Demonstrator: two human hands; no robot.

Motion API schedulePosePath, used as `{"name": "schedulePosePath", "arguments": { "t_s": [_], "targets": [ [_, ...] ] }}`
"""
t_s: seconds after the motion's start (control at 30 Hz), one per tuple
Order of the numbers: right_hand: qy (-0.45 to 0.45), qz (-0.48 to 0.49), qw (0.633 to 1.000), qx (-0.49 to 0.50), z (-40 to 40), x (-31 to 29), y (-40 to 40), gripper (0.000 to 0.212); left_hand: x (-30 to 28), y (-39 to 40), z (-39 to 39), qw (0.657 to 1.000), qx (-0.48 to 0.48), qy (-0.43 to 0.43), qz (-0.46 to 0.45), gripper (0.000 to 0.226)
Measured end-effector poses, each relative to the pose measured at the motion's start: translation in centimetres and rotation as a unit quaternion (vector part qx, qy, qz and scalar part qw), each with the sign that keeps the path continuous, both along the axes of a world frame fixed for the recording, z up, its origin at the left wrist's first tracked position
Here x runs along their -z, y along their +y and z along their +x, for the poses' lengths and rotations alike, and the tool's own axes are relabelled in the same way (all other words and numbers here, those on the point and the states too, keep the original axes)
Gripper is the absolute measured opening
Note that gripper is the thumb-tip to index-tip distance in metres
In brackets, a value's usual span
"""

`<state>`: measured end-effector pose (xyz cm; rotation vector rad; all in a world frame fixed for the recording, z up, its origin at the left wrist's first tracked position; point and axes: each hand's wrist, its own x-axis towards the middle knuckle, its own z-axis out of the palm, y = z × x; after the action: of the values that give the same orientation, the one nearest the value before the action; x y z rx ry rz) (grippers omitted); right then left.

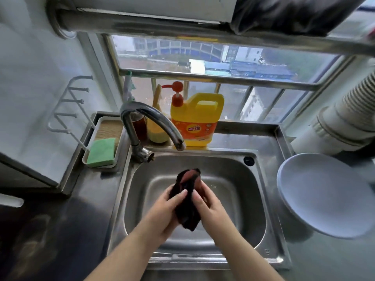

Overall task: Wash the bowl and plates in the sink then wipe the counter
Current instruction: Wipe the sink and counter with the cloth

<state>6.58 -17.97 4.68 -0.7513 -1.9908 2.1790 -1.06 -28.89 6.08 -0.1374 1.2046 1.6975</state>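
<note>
The only words I can see are on the big yellow dish soap jug (196, 118) behind my sink. Its orange label (195, 127) has two big Chinese signs in yellow. They look like 白猫, but I am not sure. The small print is too blurry.

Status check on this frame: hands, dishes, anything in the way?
Both hands, left hand and right hand, grip dark cloth over sink. White plates stacked right. Tap off. No obstruction.
</note>
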Motion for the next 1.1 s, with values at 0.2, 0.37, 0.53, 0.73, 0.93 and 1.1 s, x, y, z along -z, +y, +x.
{"name": "schedulePosePath", "arguments": {
  "t_s": [0.2, 0.37, 0.53, 0.73, 0.93, 1.1],
  "targets": [
    [-0.12, 0.121, 0.985, -0.039, 1.1, 1.0, 0.6, 0.089, -0.5, 1.0, 0.6, 0.997, 0.014, 0.053, -0.048, 0.028],
    [-0.137, 0.034, 0.989, -0.036, 1.4, 1.0, 1.1, 0.041, -0.3, 0.9, 0.6, 0.995, 0.042, 0.07, -0.06, 0.026],
    [-0.097, -0.268, 0.942, 0.177, 1.2, 1.7, 2.4, 0.036, 0.2, 0.4, -0.7, 0.995, -0.094, -0.018, -0.013, 0.024],
    [-0.061, -0.382, 0.908, 0.16, 1.7, 1.8, 2.5, 0.031, 1.9, -0.8, -1.2, 0.993, -0.114, -0.036, -0.018, 0.034],
    [-0.118, -0.317, 0.916, 0.217, 0.3, 1.7, 2.5, 0.025, 2.7, -1.4, -2.1, 0.987, -0.153, -0.052, -0.02, 0.052],
    [-0.13, -0.304, 0.925, 0.187, -0.2, 0.8, 3.0, 0.033, 2.8, -2.2, -2.8, 0.982, -0.175, -0.065, 0.013, 0.048]
  ]
}}
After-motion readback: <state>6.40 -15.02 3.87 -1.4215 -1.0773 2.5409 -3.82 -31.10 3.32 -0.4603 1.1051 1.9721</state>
